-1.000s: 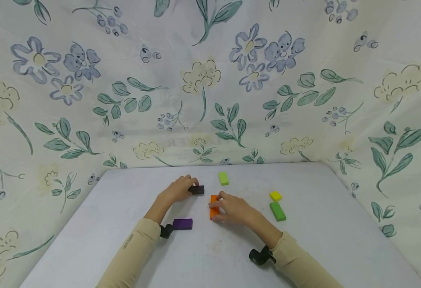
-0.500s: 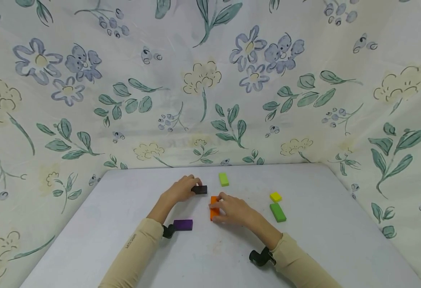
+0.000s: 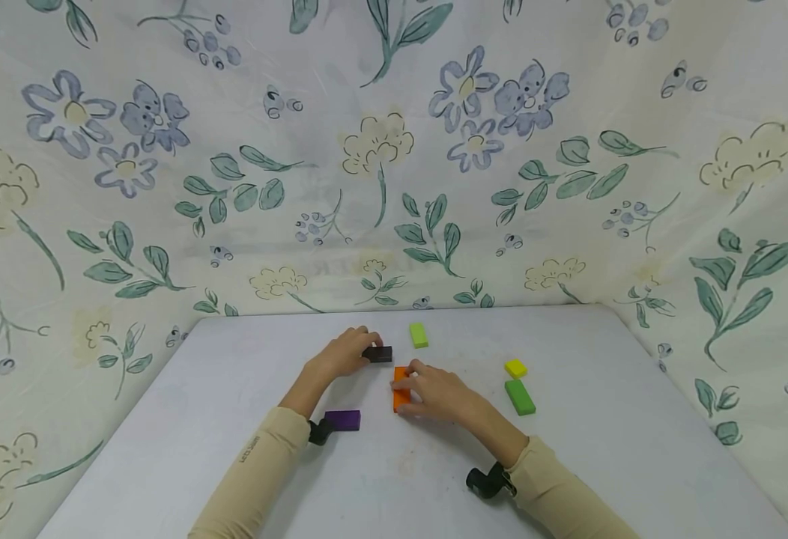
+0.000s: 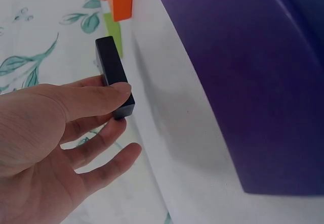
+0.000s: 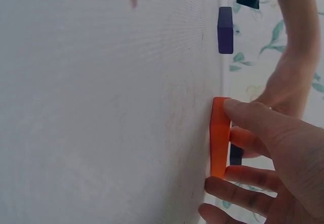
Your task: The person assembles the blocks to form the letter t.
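My left hand [image 3: 341, 355] pinches a black rectangular block [image 3: 381, 354], thumb on one side and fingertips on the other, as the left wrist view shows. The black block lies lengthwise left to right, its free end pointing toward the upper left of an orange block [image 3: 401, 398]. Thumb and fingers of my right hand [image 3: 443, 394] grip the orange block by its two ends; in the right wrist view that block [image 5: 219, 133] sits against the white tabletop. A purple block [image 3: 344, 421] lies nearer me, beside the left wrist camera [image 3: 320, 431].
Beyond the hands lies a lime-green block [image 3: 419, 335]. To the right are a small yellow block [image 3: 516, 367] and a green block [image 3: 520, 397]. The white table [image 3: 610, 449] ends at a floral curtain [image 3: 380, 150] at the back.
My left hand has slid the black block a short way to the right, bringing it closer to the orange block. The right hand and the orange block have stayed in place.
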`<state>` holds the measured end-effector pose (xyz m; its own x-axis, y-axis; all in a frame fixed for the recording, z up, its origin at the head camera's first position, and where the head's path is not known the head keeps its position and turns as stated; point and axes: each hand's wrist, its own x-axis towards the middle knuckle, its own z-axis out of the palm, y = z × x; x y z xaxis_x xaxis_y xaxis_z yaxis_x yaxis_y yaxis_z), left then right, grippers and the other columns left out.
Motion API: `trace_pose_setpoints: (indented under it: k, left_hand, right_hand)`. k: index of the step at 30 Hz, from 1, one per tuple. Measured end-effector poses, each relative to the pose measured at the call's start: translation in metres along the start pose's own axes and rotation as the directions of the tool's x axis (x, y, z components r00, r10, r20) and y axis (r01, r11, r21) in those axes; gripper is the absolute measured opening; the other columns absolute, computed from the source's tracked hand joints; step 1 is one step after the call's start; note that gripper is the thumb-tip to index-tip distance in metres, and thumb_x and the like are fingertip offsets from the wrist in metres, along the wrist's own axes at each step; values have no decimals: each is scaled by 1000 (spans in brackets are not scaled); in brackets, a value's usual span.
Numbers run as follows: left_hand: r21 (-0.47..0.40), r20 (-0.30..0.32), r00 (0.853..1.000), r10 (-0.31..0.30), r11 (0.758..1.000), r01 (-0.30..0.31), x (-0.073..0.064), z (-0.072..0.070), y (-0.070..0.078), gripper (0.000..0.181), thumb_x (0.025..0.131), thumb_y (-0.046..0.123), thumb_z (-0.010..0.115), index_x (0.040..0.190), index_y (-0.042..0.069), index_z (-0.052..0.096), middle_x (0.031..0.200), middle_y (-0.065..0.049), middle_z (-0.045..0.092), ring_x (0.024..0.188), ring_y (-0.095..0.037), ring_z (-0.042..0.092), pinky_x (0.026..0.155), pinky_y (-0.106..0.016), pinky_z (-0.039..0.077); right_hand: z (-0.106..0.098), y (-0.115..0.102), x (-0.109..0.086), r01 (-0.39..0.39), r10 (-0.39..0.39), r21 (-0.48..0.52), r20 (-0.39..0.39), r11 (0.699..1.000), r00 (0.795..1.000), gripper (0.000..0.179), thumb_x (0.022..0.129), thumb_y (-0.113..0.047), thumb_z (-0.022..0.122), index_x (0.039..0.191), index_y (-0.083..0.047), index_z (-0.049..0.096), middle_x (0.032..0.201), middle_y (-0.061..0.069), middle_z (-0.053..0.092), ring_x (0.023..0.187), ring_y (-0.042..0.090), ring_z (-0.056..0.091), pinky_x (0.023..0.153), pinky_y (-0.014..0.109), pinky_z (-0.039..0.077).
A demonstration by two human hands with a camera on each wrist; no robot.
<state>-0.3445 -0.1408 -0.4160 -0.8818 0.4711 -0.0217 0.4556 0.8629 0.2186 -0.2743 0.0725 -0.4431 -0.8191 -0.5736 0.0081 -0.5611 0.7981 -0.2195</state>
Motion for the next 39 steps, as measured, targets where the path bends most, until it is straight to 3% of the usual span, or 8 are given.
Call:
trace_pose_setpoints:
  k: [39]
  left_hand:
    - [34, 33, 999, 28, 999, -29, 6, 4, 16, 32, 88, 7, 71, 119, 14, 66, 112, -7, 62, 108, -25, 56, 98, -46, 50]
  right_hand:
    - [0, 0, 1, 7, -7, -28, 7, 1000, 1000, 46, 89, -49, 68, 132, -32, 63, 132, 7, 55, 102, 17, 60, 82, 33, 59]
